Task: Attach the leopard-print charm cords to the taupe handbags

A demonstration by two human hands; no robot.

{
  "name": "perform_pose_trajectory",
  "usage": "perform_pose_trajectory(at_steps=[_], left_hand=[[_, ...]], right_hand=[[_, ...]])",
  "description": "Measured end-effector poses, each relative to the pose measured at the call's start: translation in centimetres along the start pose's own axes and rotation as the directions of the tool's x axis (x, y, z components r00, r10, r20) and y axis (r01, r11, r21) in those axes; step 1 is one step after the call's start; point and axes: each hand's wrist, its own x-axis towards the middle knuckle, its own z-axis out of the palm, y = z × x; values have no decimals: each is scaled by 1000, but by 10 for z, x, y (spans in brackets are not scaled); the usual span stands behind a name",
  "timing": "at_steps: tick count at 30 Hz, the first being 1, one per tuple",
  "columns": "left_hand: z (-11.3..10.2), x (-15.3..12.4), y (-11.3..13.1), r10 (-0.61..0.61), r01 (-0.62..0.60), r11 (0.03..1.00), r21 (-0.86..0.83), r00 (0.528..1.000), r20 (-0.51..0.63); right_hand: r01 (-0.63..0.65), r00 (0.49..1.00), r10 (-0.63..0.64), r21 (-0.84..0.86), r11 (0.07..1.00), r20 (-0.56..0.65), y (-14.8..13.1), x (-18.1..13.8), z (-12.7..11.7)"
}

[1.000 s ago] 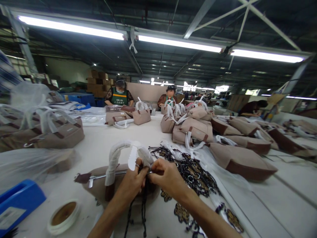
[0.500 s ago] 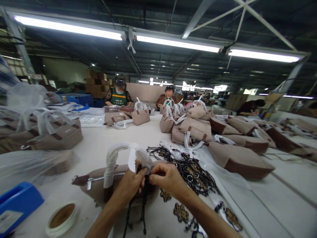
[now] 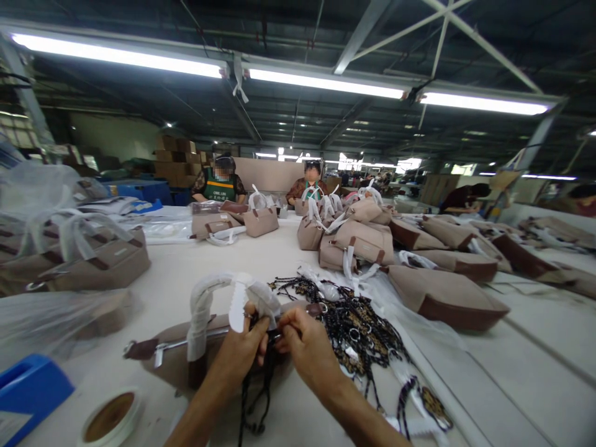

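A taupe handbag (image 3: 177,357) with white-wrapped handles (image 3: 205,304) lies on the white table (image 3: 261,261) in front of me. My left hand (image 3: 239,354) and my right hand (image 3: 305,347) meet over its top edge. Both pinch a black braided cord (image 3: 265,385) that hangs down below them toward me. Right of my hands lies a heap of black cords with leopard-print tags (image 3: 363,329).
A tape roll (image 3: 109,417) and a blue box (image 3: 28,391) sit at the near left. Bagged handbags (image 3: 84,261) pile up on the left, and more handbags (image 3: 447,298) lie on the right and at the centre (image 3: 358,242). Two people (image 3: 218,180) work at the far end.
The view has shifted, so the bag and my hands sit slightly lower and further left. My hands stay pinched on the cord at the bag's top, and the leopard-print tags near my right forearm are out of sight.
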Motion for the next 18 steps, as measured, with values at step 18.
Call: perform_pose_trajectory(at_steps=[18], left_hand=[[-2,0,5,21,-20,1000,-15,1000,21]], right_hand=[[269,963,-251,-437,858,101,-9,3,-13]])
